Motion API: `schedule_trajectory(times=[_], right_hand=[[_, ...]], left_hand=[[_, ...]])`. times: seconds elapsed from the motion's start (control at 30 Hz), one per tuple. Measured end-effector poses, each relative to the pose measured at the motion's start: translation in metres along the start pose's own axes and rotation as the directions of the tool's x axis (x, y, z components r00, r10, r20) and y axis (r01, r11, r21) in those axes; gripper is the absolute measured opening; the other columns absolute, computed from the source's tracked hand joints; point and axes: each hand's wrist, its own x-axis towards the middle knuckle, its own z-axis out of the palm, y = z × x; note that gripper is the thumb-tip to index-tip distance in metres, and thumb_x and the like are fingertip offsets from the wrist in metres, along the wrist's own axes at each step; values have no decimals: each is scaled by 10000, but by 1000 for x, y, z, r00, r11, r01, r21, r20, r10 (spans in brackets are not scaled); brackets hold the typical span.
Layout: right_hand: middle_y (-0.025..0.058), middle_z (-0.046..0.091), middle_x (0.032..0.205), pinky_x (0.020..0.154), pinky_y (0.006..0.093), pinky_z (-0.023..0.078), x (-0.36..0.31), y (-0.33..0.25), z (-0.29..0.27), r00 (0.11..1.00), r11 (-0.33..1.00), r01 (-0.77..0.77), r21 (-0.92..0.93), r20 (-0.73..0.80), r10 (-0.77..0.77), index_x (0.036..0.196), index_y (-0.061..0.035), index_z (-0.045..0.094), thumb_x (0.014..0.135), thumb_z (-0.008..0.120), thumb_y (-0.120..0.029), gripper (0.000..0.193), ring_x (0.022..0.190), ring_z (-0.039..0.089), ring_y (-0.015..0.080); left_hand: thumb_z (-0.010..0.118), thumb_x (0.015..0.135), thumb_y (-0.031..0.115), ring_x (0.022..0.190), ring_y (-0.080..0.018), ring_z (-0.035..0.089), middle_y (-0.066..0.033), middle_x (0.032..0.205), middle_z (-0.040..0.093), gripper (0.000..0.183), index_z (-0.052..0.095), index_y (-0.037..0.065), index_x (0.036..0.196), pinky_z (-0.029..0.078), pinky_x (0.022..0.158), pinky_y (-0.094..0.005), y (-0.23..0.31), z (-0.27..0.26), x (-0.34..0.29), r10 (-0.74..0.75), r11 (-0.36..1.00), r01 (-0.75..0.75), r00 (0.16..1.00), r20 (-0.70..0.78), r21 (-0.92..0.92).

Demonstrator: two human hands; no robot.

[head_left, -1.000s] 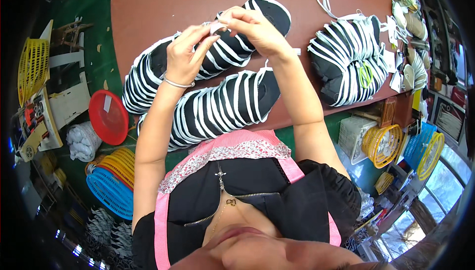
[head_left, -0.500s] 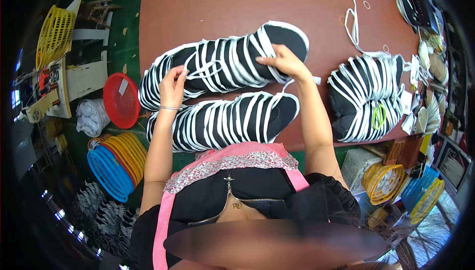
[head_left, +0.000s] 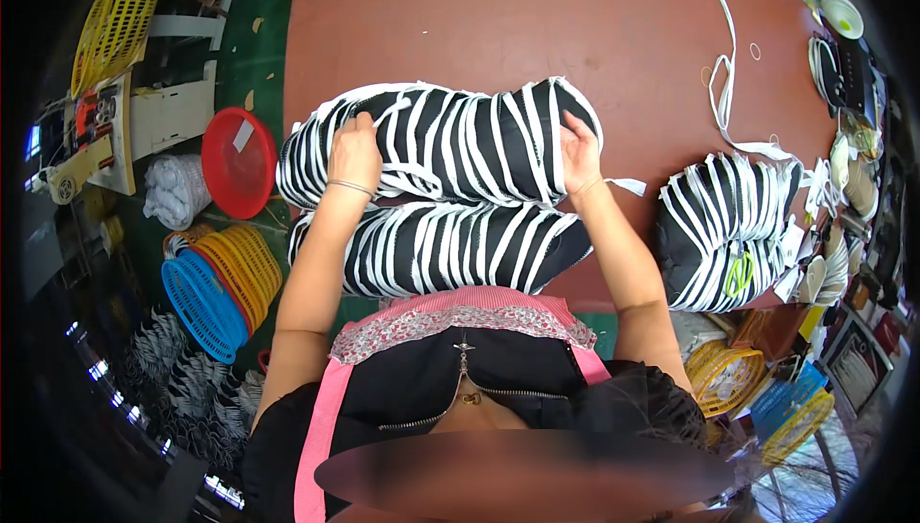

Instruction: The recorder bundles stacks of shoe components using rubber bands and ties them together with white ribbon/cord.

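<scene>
Two long rows of overlapping black fabric pieces with white edging lie side by side in front of me. On the far row (head_left: pixel 470 135) my left hand (head_left: pixel 355 154) is closed, its fingers bent down over a white tape (head_left: pixel 412 180) that loops out beside it. My right hand (head_left: pixel 580 154) cups the rounded right end of that row, fingers curled against the last black piece. A tape end sticks out to the right of this hand. Nearer my apron, the second row (head_left: pixel 441 247) lies under my forearms, untouched by either hand.
A tied bundle (head_left: pixel 719 226) of similar pieces with a green band (head_left: pixel 739 274) sits on the right of the red-brown table (head_left: pixel 460 15). Loose white tape (head_left: pixel 725 92) trails behind it. On the left are a red basin (head_left: pixel 238 164) and stacked baskets (head_left: pixel 201 303).
My right hand has moved from the top of the far row to its right end, and the row looks straighter. The left hand has turned over and pressed down on the row.
</scene>
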Motion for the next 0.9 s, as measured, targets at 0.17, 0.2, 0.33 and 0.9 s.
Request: schedule_trajectory(times=[0.17,0.2,0.33,0.9], right_hand=[[173,613,1307,993,359,544,-8,26,13,966,678,-200,-708,-258,15,1389,43,496,1010,549,-156,432,1180,619,239],[183,596,1336,1017,350,514,-2,27,23,969,617,-212,-758,-246,30,1411,46,480,972,608,-145,495,1213,592,225],[177,583,1357,1027,332,480,43,46,32,977,358,-110,-927,-34,212,1391,59,497,908,680,-96,539,1198,568,188],[96,383,1570,1178,420,225,-37,31,90,925,-892,68,-447,363,-112,1531,-92,353,959,511,-435,685,1436,348,249]], left_hand=[[462,872,-32,886,-480,665,-320,886,654,183,463,-64,1052,532,808,-517,11,-9,-13,-150,989,145,955,254,41],[477,853,-50,890,-488,662,-326,906,651,213,453,-60,1064,528,813,-525,4,-2,-18,-112,993,116,955,273,2],[493,818,-72,839,-505,641,-326,950,622,283,428,-37,1091,515,790,-550,1,23,-27,-46,994,60,987,151,-91],[668,805,-95,1081,-184,638,-108,1192,650,249,688,-42,1048,509,956,-298,5,-23,13,186,434,50,972,143,-900]])
